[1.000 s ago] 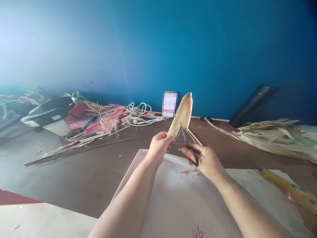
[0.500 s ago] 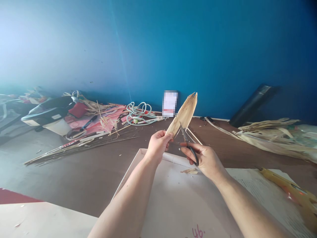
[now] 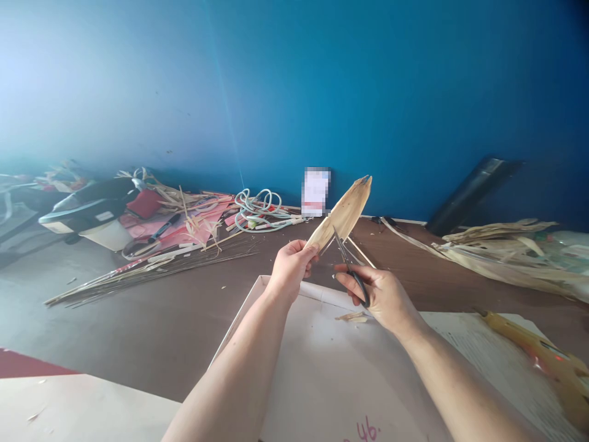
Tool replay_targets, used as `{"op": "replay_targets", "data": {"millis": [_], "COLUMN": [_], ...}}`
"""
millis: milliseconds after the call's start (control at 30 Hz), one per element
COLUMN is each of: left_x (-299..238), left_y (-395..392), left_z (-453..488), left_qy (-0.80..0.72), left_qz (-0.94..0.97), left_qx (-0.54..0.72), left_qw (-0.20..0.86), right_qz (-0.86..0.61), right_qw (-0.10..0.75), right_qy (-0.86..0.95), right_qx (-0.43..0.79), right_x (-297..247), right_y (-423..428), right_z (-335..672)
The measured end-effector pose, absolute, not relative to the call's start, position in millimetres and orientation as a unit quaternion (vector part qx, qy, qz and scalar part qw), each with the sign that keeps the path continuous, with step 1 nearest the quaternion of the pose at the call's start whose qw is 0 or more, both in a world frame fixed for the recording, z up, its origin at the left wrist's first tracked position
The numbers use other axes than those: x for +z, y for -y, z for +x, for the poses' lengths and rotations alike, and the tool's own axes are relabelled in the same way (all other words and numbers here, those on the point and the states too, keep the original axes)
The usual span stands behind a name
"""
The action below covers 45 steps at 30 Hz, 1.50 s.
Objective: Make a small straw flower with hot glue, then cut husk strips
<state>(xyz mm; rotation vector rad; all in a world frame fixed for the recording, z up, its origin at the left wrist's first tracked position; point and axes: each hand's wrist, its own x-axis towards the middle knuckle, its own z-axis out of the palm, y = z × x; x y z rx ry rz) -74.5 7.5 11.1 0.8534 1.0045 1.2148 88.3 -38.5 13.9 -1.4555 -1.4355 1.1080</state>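
My left hand (image 3: 289,267) is closed on the lower end of a dried, tan corn husk (image 3: 346,210), which it holds up in the air, tilted to the right. My right hand (image 3: 381,294) grips a pair of black-handled scissors (image 3: 348,261). The blades point up and meet the husk's lower edge, just right of my left fingers. Both hands hover over a large white sheet of card (image 3: 322,362) on the brown floor. A small husk scrap (image 3: 352,317) lies on the card under my right hand.
A heap of dried husks (image 3: 506,252) lies at the right, a yellow glue gun (image 3: 543,356) near the right edge. At the left are thin sticks (image 3: 151,273), pink papers, a coiled pale cable (image 3: 257,212) and an iron-like appliance (image 3: 87,209). A blue wall stands behind.
The husk has tilted further to the right in my left hand, and that hand has risen slightly. My right hand with the scissors has stayed almost still.
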Motion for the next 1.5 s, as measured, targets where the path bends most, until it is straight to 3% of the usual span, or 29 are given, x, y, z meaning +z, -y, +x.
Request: {"op": "replay_targets", "data": {"millis": [1500], "left_x": [11.3], "left_y": [-12.0], "left_z": [-83.6], "left_qy": [-0.459], "left_qz": [0.412], "left_qx": [0.512], "left_qw": [0.598], "right_qz": [-0.576], "right_qw": [0.354], "right_qy": [0.607], "right_qx": [0.418], "right_x": [17.9], "right_y": [36.6], "right_z": [101.4]}}
